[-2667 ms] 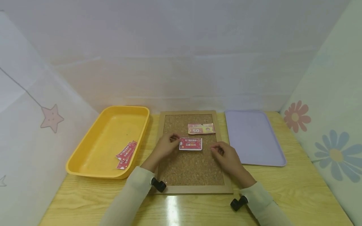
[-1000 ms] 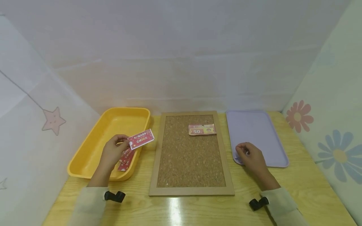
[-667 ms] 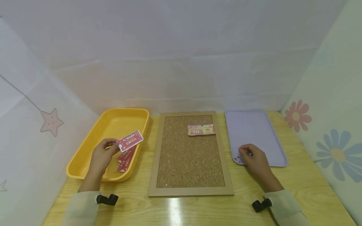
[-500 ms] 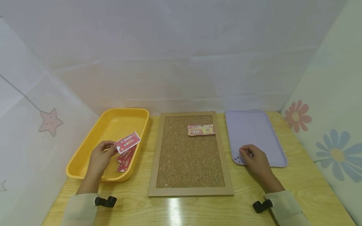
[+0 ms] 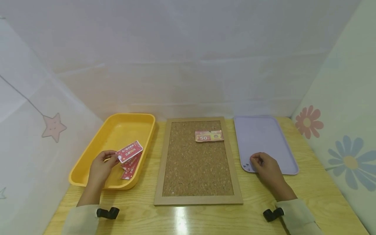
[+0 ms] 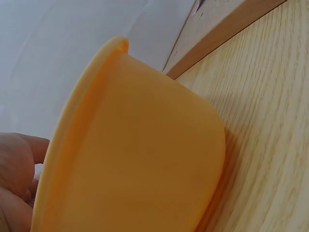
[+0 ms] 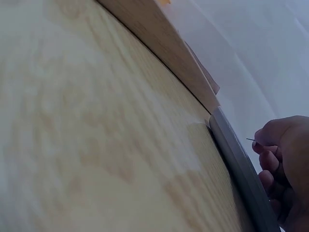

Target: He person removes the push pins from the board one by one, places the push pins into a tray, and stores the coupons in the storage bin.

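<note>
My left hand (image 5: 101, 166) pinches a red paper coupon (image 5: 129, 151) by its left end, inside the rim of the yellow bin (image 5: 88, 153). Beneath it, other red coupons (image 5: 128, 173) lie in the bin. My right hand (image 5: 267, 169) is over the near left corner of the lilac tray (image 5: 267, 140), thumb and forefinger together. In the right wrist view, a thin pin (image 7: 250, 139) sticks out from those fingertips; its head is hidden. A few small dark pins (image 5: 246, 166) lie on the tray beside the fingers.
Between bin and tray lies a wood-framed cork board (image 5: 198, 169). A pink and yellow coupon (image 5: 209, 136) is on its upper right, with a small dark spot at its top edge. White sheets enclose the wooden table (image 5: 141, 215) at the back and sides.
My left hand has carried the red coupon from the cork board leftward and down into the bin area. My right hand has gone from the board's right side to the tray.
</note>
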`<state>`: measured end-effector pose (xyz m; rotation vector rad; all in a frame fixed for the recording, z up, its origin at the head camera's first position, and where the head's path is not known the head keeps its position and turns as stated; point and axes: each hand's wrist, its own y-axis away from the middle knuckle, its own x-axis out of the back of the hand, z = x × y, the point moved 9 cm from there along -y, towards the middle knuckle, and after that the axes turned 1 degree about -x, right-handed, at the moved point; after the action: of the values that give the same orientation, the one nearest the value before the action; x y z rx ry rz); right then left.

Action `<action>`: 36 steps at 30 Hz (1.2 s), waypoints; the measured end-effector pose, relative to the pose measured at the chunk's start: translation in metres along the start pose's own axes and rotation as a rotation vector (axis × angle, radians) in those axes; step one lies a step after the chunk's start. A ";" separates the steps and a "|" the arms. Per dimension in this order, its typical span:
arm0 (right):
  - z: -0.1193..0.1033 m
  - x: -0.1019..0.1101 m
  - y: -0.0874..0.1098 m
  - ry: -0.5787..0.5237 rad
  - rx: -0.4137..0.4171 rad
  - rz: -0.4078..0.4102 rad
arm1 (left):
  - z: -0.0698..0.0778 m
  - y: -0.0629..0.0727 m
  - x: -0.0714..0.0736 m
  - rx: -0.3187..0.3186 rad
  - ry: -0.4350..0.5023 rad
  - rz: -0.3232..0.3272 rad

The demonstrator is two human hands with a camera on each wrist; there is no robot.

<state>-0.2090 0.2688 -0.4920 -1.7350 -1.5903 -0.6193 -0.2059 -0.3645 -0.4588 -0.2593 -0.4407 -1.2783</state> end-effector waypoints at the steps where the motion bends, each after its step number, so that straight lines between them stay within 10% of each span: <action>1: 0.001 -0.001 0.000 -0.002 -0.004 -0.008 | 0.000 0.000 0.000 -0.001 -0.006 -0.003; 36: 0.005 -0.008 0.001 0.000 -0.014 -0.053 | 0.001 0.000 -0.002 -0.035 -0.071 0.016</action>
<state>-0.2095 0.2675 -0.5014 -1.7069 -1.6403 -0.6578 -0.2062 -0.3623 -0.4590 -0.3384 -0.4761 -1.2646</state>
